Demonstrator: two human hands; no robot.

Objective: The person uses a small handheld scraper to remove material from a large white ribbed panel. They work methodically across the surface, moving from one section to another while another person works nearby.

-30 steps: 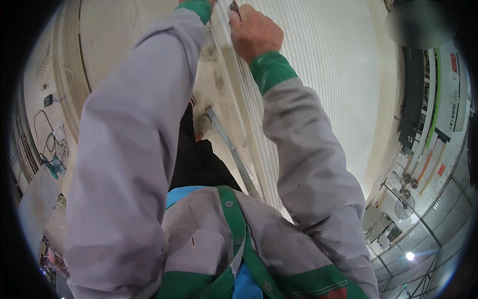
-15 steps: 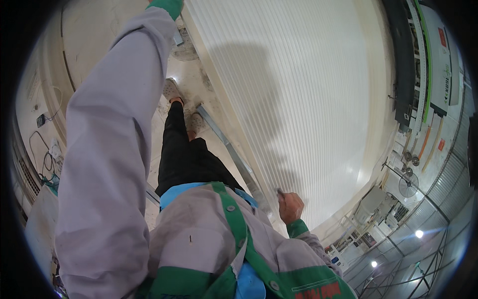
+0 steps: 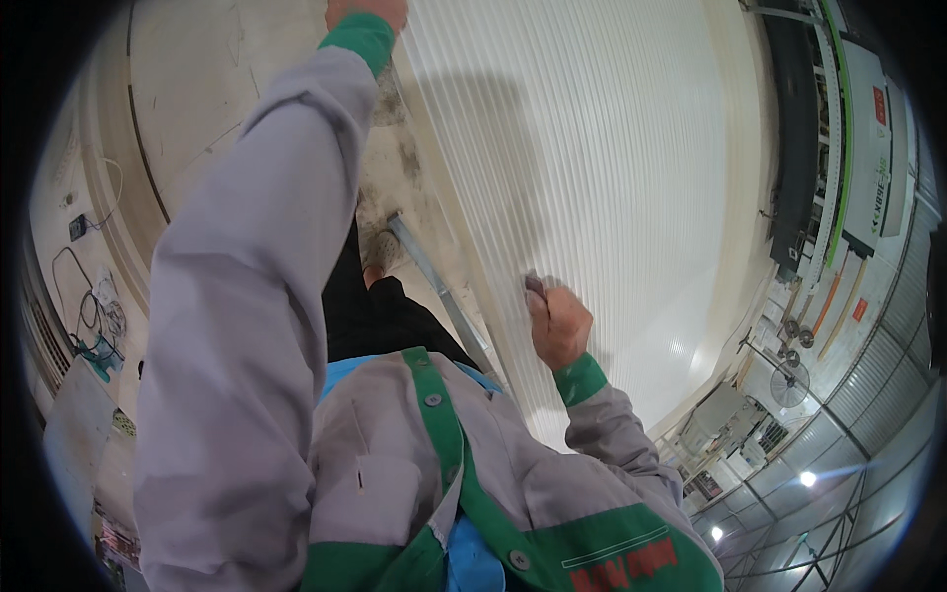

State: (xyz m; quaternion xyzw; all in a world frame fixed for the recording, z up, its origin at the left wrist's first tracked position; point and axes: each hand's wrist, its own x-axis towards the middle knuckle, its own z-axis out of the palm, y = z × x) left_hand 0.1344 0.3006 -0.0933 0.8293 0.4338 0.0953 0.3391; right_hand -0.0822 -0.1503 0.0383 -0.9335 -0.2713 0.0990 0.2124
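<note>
A large white ribbed panel (image 3: 631, 197) with a pale smooth border fills the middle and right of the view. My right hand (image 3: 564, 331) is over the panel's near part, close to its left border. Its fingers are closed on a small grey-brown piece (image 3: 534, 284), whose exact kind I cannot make out; the piece appears to be at the ribbed surface. At the top edge, my left hand (image 3: 370, 14) is beside the panel's far left border. The picture's edge cuts its fingers off, so their grip is hidden.
A metal bar (image 3: 434, 276) runs along the panel's left side, near my legs. A long green, white and black machine (image 3: 848, 148) stands at the far right, with a standing fan (image 3: 789, 383) nearer. Cables (image 3: 94, 321) hang at the left.
My right hand has moved farther up the panel with the small piece in its fingers. More of my left hand shows at the top, and the left arm has shifted to the right.
</note>
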